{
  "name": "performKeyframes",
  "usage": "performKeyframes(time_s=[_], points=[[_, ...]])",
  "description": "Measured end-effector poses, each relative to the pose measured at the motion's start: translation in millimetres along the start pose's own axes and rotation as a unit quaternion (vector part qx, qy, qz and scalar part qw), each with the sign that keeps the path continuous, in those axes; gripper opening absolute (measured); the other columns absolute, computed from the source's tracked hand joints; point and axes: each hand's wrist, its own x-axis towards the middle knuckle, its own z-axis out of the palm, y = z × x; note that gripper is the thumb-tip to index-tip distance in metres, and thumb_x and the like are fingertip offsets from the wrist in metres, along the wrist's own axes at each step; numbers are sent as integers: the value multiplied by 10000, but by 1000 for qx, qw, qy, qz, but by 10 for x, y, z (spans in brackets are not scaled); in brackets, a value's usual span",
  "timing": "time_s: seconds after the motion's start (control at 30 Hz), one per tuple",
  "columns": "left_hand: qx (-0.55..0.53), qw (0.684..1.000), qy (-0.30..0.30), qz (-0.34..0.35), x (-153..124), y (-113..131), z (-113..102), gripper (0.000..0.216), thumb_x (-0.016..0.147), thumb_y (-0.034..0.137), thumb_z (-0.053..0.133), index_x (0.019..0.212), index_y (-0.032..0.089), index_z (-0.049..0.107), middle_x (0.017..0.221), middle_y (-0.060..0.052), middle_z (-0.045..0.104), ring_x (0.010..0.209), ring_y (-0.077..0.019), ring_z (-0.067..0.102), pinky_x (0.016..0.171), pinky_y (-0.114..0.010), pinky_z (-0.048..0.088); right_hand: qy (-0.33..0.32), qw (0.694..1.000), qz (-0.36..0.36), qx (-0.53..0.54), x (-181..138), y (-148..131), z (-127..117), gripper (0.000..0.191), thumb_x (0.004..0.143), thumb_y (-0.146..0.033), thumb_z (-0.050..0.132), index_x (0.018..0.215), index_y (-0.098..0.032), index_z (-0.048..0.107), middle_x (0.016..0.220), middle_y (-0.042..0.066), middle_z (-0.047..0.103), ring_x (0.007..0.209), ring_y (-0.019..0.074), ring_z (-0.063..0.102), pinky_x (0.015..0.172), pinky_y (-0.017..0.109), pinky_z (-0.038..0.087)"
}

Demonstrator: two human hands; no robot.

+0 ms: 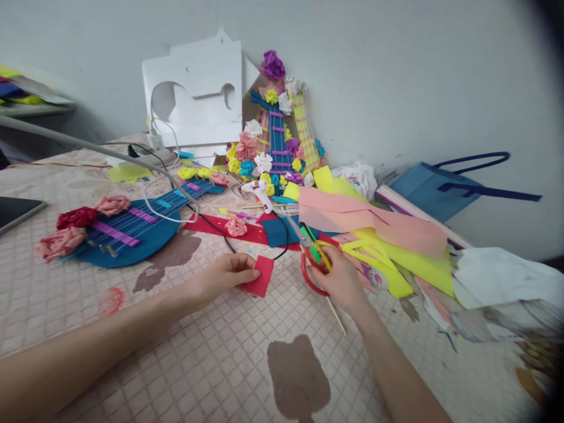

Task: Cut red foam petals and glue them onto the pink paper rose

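My left hand (233,271) pinches a small red rectangle of paper or felt (261,277) between thumb and fingers, a little above the table. My right hand (339,276) is closed round the handles of a pair of scissors (304,236), whose blades point away and to the left. Past the scissors' tip stands a white glue gun (261,194). A dark blue piece (279,231) lies over a long red strip (211,229), with a pink paper rose (236,226) on the strip. A thin wooden stick (336,316) shows below my right hand.
A blue guitar-shaped craft (154,232) with paper roses lies at left. Decorated guitar shapes (277,141) lean on the wall before a white cut-out board (198,94). Pink (374,220) and yellow sheets (396,258) pile at right. Black and white cables (132,154) cross the table.
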Motion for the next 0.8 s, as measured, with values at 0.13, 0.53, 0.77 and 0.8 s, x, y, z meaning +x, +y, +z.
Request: performKeyframes(time_s=[0.13,0.53,0.77,0.8], points=[[4,1000,1,-1,-8,-6,7,268,698,366,706,692,160,534,616,53,528,553,-77,425,535,-219,275,-15,999,-32,-10,-114,-90,157,338,739,-235,589,1068,-159,590,1059,119,668,965,267,620,837,391,471],[0,1000,-9,-8,-38,-24,25,258,699,363,708,685,162,546,594,54,517,530,-75,415,516,-214,272,-30,984,-83,-157,-195,-55,75,245,814,-272,584,1031,-163,615,920,140,677,858,305,630,692,401,473],[-13,999,-29,-7,-77,-25,85,268,714,368,700,666,155,545,587,47,523,535,-76,423,532,-218,292,-12,997,-78,-2,-191,-254,-3,187,868,-314,522,936,-178,630,922,117,640,865,269,593,714,383,466],[-15,999,-29,-4,-78,-23,89,263,717,365,698,669,154,547,587,46,526,535,-76,423,531,-217,292,-38,994,-64,81,-210,-311,11,182,869,-331,523,923,-186,621,904,96,637,819,234,596,683,351,473]])
